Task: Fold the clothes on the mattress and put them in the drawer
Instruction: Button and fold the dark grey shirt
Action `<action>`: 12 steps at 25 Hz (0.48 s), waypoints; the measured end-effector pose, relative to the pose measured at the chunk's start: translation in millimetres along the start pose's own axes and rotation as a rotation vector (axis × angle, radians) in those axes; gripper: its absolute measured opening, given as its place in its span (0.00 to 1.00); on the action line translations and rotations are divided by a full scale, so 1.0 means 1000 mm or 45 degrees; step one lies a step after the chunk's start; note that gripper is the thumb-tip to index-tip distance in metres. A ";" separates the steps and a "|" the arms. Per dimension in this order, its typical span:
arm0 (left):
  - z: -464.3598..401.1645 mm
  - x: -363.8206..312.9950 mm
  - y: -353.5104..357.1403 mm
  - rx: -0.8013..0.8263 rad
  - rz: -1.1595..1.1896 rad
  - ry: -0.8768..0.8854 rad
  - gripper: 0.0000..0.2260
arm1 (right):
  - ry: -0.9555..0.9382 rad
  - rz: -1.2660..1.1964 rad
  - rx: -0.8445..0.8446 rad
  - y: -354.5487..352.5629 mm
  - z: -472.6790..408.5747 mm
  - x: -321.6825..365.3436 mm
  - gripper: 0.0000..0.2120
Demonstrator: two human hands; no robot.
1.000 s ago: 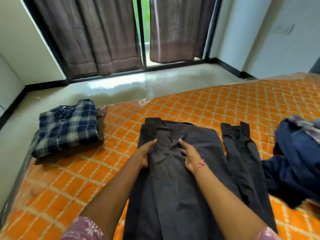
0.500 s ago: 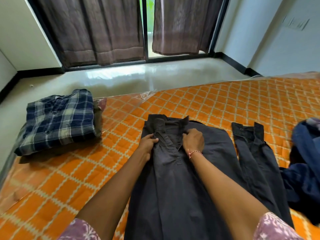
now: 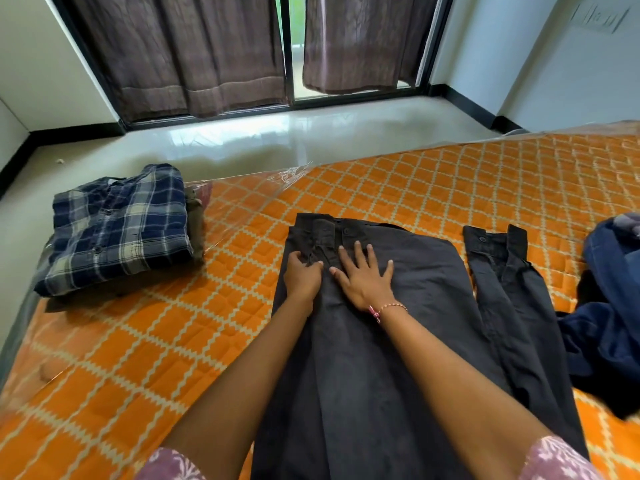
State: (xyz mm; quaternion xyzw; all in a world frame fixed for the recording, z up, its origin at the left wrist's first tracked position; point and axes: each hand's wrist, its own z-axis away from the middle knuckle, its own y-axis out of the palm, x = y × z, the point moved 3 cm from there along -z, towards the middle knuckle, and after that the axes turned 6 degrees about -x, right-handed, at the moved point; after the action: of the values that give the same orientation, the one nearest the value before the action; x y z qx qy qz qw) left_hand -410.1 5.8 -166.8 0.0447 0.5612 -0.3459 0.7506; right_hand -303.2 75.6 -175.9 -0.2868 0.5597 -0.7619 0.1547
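Head view: dark shirt (image 3: 398, 306) lies flat mid-mattress (image 3: 450, 188), collar toward far edge. Left hand (image 3: 303, 277), fingers curled, pinches the placket; right hand (image 3: 365, 277) is spread flat, pressing the chest. Folded plaid shirt (image 3: 117, 226) sits at the far-left corner, blue pile (image 3: 613, 306) at the right edge. Risks: the loose sleeve (image 3: 502, 292) bunches up; the glossy mattress cover may let the cloth slide mid-fold.
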 end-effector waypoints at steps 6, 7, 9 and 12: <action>0.103 0.062 -0.027 -0.005 -0.153 -0.117 0.15 | 0.096 0.019 -0.031 0.038 0.126 -0.006 0.54; 0.118 0.075 -0.031 0.026 -0.157 -0.141 0.15 | 0.114 -0.001 -0.030 0.040 0.143 -0.003 0.59; 0.147 0.097 -0.040 0.125 -0.177 -0.177 0.12 | 0.157 0.002 0.010 0.044 0.183 0.005 0.63; 0.181 0.114 -0.061 0.187 -0.246 -0.161 0.04 | 0.149 -0.040 0.062 0.050 0.252 0.018 0.53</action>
State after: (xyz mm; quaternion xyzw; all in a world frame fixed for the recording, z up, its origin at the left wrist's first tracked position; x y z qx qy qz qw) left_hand -282.9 -176.1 -180.1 0.0234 0.4876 -0.4590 0.7423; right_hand -167.6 -143.1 -165.3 -0.2467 0.5445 -0.7931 0.1165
